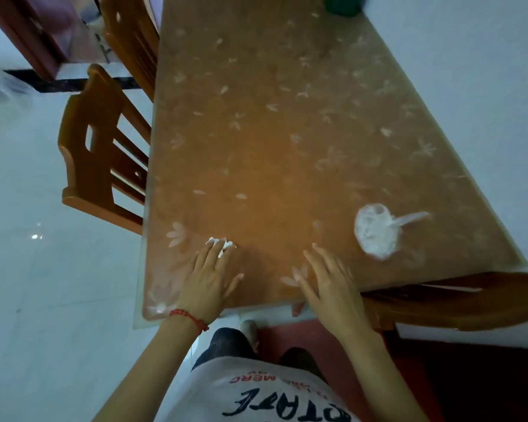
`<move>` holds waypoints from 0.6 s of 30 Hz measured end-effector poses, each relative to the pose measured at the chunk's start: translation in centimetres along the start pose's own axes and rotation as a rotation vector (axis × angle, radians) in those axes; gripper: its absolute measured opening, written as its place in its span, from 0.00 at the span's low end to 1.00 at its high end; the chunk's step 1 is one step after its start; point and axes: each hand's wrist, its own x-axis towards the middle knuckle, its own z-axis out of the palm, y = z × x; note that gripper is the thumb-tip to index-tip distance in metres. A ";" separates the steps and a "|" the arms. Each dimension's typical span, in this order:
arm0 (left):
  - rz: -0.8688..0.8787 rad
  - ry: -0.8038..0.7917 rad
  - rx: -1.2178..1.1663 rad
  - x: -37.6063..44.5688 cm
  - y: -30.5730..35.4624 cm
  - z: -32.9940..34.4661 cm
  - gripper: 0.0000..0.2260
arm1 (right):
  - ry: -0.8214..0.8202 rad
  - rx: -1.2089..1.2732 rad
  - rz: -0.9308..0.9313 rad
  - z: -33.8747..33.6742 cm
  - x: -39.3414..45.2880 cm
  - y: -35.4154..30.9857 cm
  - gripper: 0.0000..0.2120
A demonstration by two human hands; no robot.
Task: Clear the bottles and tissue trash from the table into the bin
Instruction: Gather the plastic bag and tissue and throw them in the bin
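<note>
Tissue scrap [221, 245] lies near the table [287, 132] front edge, at 7 o'clock from centre, under the left hand [209, 280] fingertips; fingers straight and slightly spread, touching it, likely to gather it. Right hand [328, 284] hovers flat, fingers straight and close together, holding nothing. A larger white wad [377, 231] sits at 4 o'clock, apart from both hands. No bottles visible; bin not in view.

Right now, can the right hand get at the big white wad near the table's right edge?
Probably yes: the right hand lies open on the table, and only bare tabletop separates it from the white wad.
</note>
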 end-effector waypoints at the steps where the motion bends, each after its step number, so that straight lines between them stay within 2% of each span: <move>1: -0.004 0.006 0.002 0.5 -0.4 0.0 0.22 | -0.015 0.001 -0.005 0.1 0.7 -0.2 0.22; 10: -0.131 0.043 -0.010 2.6 -2.6 1.5 0.22 | -0.145 -0.050 -0.114 0.9 5.3 -0.1 0.23; 18: -0.481 0.006 -0.335 7.2 -4.0 2.7 0.20 | -0.167 -0.082 -0.124 -0.3 8.0 1.5 0.23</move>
